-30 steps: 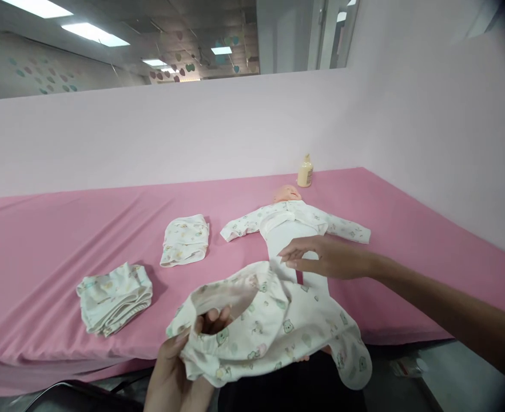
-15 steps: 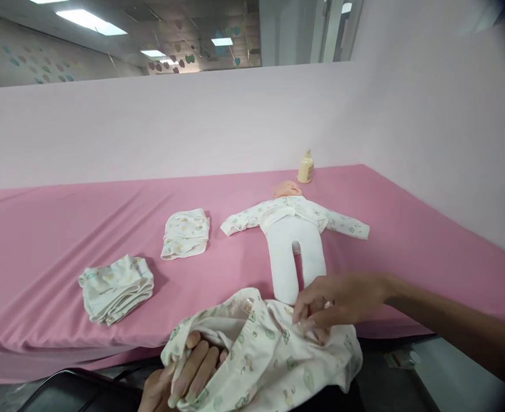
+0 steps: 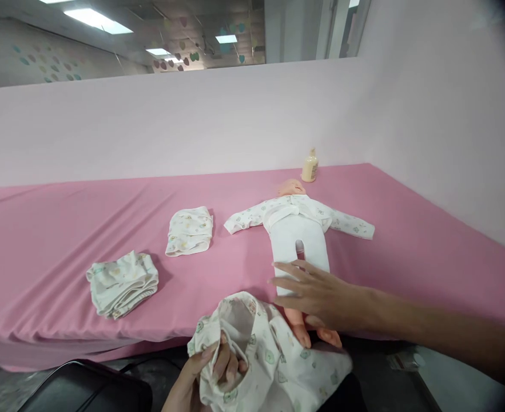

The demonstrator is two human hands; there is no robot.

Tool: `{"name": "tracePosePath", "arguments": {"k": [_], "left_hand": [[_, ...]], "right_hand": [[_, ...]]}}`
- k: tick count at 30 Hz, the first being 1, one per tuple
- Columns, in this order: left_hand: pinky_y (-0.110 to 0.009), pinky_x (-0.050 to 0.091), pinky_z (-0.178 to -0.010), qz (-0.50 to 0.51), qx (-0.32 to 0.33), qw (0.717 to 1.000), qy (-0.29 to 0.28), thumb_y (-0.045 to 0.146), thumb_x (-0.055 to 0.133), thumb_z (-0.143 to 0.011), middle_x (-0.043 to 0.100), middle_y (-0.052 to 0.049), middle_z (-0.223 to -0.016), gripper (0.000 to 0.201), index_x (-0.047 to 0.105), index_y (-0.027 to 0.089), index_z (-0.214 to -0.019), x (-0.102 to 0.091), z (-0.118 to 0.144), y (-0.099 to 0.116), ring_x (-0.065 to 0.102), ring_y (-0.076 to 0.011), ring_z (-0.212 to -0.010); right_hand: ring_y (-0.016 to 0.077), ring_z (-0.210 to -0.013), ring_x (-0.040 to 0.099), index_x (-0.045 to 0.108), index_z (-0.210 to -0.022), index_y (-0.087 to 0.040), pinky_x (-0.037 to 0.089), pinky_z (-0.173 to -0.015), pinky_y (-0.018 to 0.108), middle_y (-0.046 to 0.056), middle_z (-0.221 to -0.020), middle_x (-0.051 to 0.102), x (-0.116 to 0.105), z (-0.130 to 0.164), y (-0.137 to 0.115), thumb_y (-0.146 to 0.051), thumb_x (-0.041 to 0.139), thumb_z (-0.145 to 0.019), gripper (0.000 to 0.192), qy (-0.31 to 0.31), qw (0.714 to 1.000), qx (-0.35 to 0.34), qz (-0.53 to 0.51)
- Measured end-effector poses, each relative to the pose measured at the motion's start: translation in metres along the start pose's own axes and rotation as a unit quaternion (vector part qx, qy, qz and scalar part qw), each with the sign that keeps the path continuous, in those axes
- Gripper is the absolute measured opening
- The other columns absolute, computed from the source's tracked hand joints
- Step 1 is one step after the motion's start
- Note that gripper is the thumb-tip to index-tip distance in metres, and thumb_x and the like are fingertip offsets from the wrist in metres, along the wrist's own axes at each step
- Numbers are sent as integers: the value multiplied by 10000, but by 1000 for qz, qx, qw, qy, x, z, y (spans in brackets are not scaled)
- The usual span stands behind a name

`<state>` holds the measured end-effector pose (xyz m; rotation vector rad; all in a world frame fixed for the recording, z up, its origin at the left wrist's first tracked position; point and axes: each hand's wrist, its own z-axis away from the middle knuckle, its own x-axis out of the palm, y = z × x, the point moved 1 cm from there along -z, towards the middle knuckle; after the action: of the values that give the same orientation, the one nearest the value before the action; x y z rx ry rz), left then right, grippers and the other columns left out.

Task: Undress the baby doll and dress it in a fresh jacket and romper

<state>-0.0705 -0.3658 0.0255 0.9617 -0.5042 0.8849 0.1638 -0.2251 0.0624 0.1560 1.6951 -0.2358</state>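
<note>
Pink-covered table [image 3: 63,229] against a pale partition, baby doll [image 3: 297,229] lying on it.
Left hand [image 3: 211,372] pinches the printed baby trousers [image 3: 273,360] at the near edge; right hand [image 3: 316,292], fingers spread, hovers over the doll's legs.

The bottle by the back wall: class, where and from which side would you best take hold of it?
Grip the bottle around its wide lower body, coming from the front. It stands upright near the wall, its top narrows, and only the doll lies before it.
</note>
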Motion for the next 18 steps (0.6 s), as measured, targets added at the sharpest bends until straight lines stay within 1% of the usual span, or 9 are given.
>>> {"name": "tracePosePath", "arguments": {"k": [2, 4, 5, 7, 10, 12, 14, 16, 18], "left_hand": [[-348, 519, -800, -5, -5, 1000, -9, 172, 684, -790, 518, 25, -585, 112, 640, 152, -891, 7, -3, 0, 559, -136, -586], [-347, 518, -829, -15, -20, 1000, -13, 178, 686, -801, 590, -6, -663, 182, 659, 149, -979, 17, -5, -2, 624, -166, -670], [-346, 517, -846, -22, -28, 999, -16, 180, 688, -803, 621, -23, -708, 227, 664, 144, -1026, 23, -6, -3, 652, -184, -717], [-348, 520, -878, -34, -38, 998, -25, 196, 696, -805, 669, -57, -790, 305, 665, 129, -1101, 36, -8, -7, 688, -216, -796], [-379, 524, -926, -42, -42, 998, -34, 236, 710, -803, 711, -95, -890, 397, 661, 116, -1178, 51, -10, -15, 710, -272, -911], [-407, 522, -955, -46, -31, 998, -37, 261, 730, -785, 732, -106, -934, 451, 661, 127, -1210, 56, -12, -19, 699, -310, -999], [-411, 510, -992, -61, 1, 998, -29, 286, 750, -762, 749, -99, -961, 491, 667, 155, -1228, 57, -13, -19, 666, -329, -1094], [-388, 488, -1031, -87, 43, 995, -16, 302, 756, -755, 760, -77, -966, 503, 672, 192, -1239, 56, -14, -14, 626, -323, -1178], [-362, 466, -1058, -109, 76, 991, -15, 304, 744, -766, 765, -58, -966, 502, 667, 224, -1256, 57, -12, -7, 595, -309, -1233]], "right_hand": [[347, -1440, 296, 653, -1096, -158, 279, -1159, 521, 122, -1328, 592, 3, -6, -2, -145, 701, -741, 359, -15, 999, -42, 11], [310, -1405, 364, 656, -1012, -172, 301, -1145, 491, 100, -1210, 647, 0, -12, -1, -152, 646, -799, 214, -21, 998, -63, 8], [287, -1383, 395, 650, -992, -184, 310, -1135, 467, 82, -1164, 661, -5, -14, 0, -132, 615, -811, 192, -17, 998, -60, 0], [249, -1333, 449, 635, -976, -205, 325, -1110, 422, 49, -1130, 668, -19, -18, 3, -117, 589, -827, 178, -2, 999, -31, -30], [218, -1254, 504, 631, -998, -226, 334, -1071, 396, 26, -1167, 659, -40, -21, 11, -247, 590, -911, 98, 25, 996, 12, -90], [212, -1226, 515, 641, -1044, -249, 331, -1057, 393, 24, -1200, 650, -49, -23, 17, -352, 582, -939, 159, 50, 991, 27, -121], [210, -1225, 513, 646, -1100, -266, 324, -1054, 388, 25, -1239, 638, -52, -26, 22, -370, 586, -941, 199, 79, 988, 29, -131], [205, -1221, 517, 642, -1152, -272, 323, -1051, 381, 26, -1250, 639, -52, -28, 25, -350, 593, -940, 231, 100, 986, 28, -127], [201, -1217, 525, 626, -1211, -273, 323, -1054, 381, 29, -1250, 644, -52, -30, 25, -342, 588, -947, 276, 108, 986, 26, -121]]}}
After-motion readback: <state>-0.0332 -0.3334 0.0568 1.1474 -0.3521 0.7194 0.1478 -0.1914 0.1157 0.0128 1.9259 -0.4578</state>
